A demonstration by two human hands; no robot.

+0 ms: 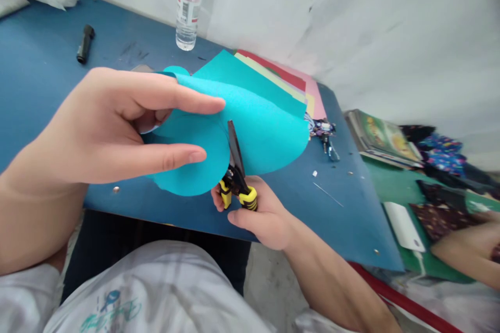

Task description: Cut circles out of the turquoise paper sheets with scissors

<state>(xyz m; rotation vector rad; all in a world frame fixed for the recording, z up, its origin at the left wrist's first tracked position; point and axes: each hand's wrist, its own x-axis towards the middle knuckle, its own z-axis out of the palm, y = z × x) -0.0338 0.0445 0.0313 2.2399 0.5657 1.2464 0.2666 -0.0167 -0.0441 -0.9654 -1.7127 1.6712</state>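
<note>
Turquoise paper (265, 135) is held up over the table, with a rounded lobe curling at its lower left. My left hand (117, 125) grips it from the left; index finger and thumb stretch across its face, while the other fingers are partly hidden. My right hand (265, 213) is wrapped round the yellow-and-black handles of scissors (236, 166). Their dark blade points up through a cut in the paper, beside the lobe's curved edge. Behind, another flat turquoise sheet (234, 70) lies on the pile.
On the blue table (312, 229) are coloured sheets (291, 75), a water bottle (187, 10), a black marker-like tube (85, 44) and keys (326, 135). Rightward, a green table holds books (385, 138) and a white power bank (403, 226). Another person's arm (469, 242) rests there.
</note>
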